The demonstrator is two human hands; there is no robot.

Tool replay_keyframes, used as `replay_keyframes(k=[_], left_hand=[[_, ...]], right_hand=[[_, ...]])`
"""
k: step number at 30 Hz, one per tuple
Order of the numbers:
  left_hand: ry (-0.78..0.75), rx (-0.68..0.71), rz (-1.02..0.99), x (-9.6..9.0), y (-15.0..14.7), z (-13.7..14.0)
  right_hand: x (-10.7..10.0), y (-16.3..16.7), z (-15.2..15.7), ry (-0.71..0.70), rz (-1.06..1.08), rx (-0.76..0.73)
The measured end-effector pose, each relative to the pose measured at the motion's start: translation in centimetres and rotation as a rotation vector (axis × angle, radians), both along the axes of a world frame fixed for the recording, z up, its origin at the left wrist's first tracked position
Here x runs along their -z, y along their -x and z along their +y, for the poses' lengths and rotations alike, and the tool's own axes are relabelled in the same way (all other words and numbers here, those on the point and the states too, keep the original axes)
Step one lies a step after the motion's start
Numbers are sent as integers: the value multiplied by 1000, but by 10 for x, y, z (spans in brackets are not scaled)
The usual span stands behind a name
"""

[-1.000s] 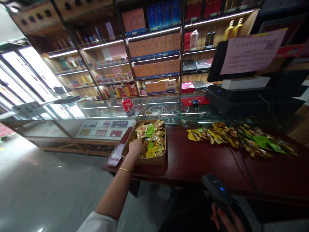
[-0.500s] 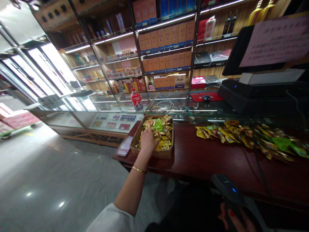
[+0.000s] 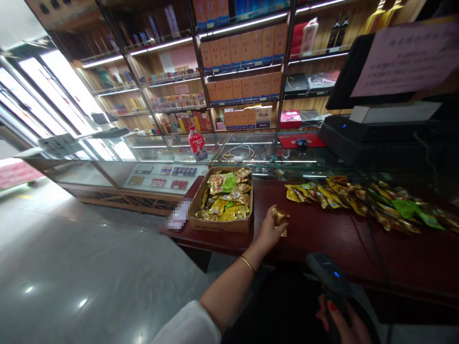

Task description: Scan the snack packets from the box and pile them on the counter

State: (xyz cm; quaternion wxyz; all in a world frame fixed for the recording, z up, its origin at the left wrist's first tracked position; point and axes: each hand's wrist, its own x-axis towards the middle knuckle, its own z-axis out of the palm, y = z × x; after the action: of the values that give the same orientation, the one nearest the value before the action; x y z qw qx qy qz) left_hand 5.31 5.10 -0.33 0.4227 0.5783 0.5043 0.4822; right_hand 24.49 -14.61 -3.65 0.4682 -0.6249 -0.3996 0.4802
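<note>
Between the fingers of my left hand is a small gold snack packet, held just above the dark red table. To the left of that hand stands a cardboard box filled with gold, yellow and green packets. A long spread of similar snack packets lies on the table to the right. My right hand, low in the picture, grips a black barcode scanner with a blue light; the fingers wrap round its handle.
A glass counter runs behind the table, bearing a red-labelled bottle, a white cable and a mouse on a red pad. A monitor with a pink sheet stands at right. Blurred papers lie beside the box.
My left hand has come out of the cardboard box and moved right, now with a gold packet in its fingers. My right hand still holds the scanner. The view has shifted slightly.
</note>
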Motion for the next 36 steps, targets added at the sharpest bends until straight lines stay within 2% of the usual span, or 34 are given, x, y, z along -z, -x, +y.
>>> replay_keyframes(k=[3,10,12,15,19,24,29,36], left_hand=[[-12,7,-155,2,6,8],[-38,-15,-93,3,5,4],[-20,-16,-102,4,3,5],[18,-10,-166,7,3,8],[39,-20,-276,9,8,13],[113,-46,-407,10,14,17],[209,-56,-475,13,12,19],[182,-32,-495,15,12,20]], right_hand=[[-11,3,2,5,-15,1],[-72,27,-5,-17,111,151],[-83,31,-5,-24,123,167],[-82,29,-3,24,137,106],[-65,23,1,79,127,-23],[-57,28,2,90,81,-58],[-64,38,2,41,55,-57],[-89,50,-1,20,-5,51]])
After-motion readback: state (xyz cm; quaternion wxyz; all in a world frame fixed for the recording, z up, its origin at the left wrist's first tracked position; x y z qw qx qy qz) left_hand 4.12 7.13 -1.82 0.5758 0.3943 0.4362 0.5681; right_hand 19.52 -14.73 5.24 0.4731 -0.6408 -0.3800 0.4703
